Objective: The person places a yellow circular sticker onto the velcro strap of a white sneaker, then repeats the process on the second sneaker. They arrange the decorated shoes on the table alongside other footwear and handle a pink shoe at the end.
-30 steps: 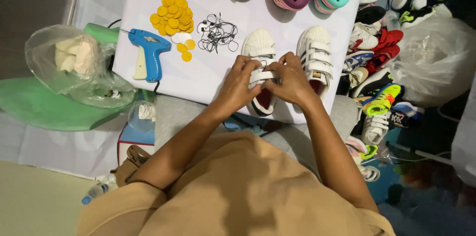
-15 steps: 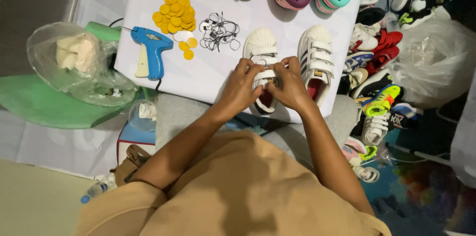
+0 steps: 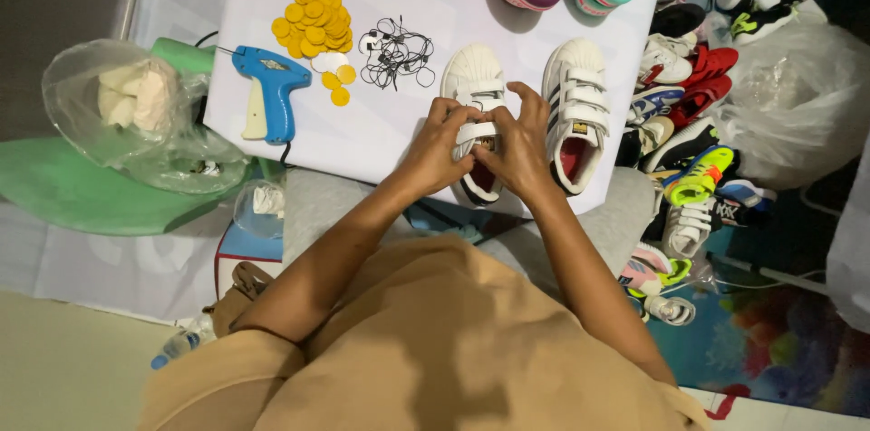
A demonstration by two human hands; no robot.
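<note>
1. White sheet-covered tabletop [image 3: 362,136] lay below the camera, ringed by piled shoes.
2. At far left sat a clear plastic bag of pale foam pieces [image 3: 136,109].
3. Next lay a blue tagging gun [image 3: 269,91], a heap of round yellow paper tags [image 3: 313,23] and a tangle of black string loops [image 3: 396,55].
4. The left hand [image 3: 438,150] and right hand [image 3: 517,148] were pressed close, fingers pinching the strap of a white strap-fastened sneaker [image 3: 474,87] at the table's near edge.
5. Its matching white sneaker [image 3: 575,109] lay just beside it.

shoe [image 3: 474,91] midsection under hands [image 3: 480,145]
</note>
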